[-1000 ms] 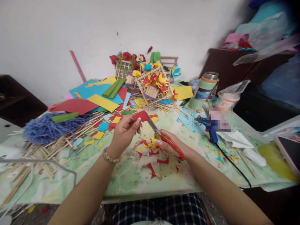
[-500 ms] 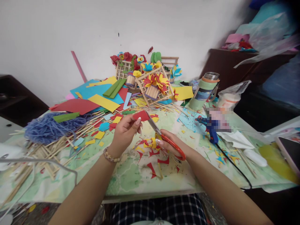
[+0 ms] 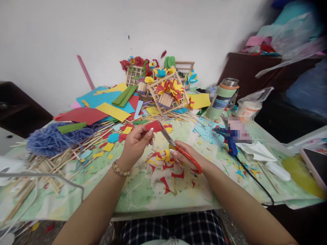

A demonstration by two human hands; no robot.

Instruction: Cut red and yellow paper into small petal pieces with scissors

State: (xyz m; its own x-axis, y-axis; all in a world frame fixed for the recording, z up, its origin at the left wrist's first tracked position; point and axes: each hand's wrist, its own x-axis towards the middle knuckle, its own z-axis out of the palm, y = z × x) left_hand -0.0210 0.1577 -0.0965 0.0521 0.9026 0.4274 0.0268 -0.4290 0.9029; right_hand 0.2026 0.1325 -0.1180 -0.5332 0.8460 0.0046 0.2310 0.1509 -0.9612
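Note:
My left hand (image 3: 137, 144) pinches a small piece of red paper (image 3: 153, 126) between thumb and fingers, above the middle of the table. Orange-handled scissors (image 3: 188, 158) are gripped in my right hand (image 3: 187, 156), the handle loops partly hidden by the fingers. Their blades point away to the upper left and meet the right edge of the red paper; whether they are parted is hard to see. Below both hands lie red and yellow paper scraps (image 3: 165, 183) on the patterned tablecloth (image 3: 138, 194).
Blue yarn (image 3: 58, 139), wooden sticks and coloured sheets (image 3: 84, 116) cover the left side. Stick frames with paper flowers (image 3: 167, 93) stand at the back. To the right are a green bottle (image 3: 221, 100), a blue glue gun (image 3: 231, 143) with its cord, and a phone (image 3: 315, 170).

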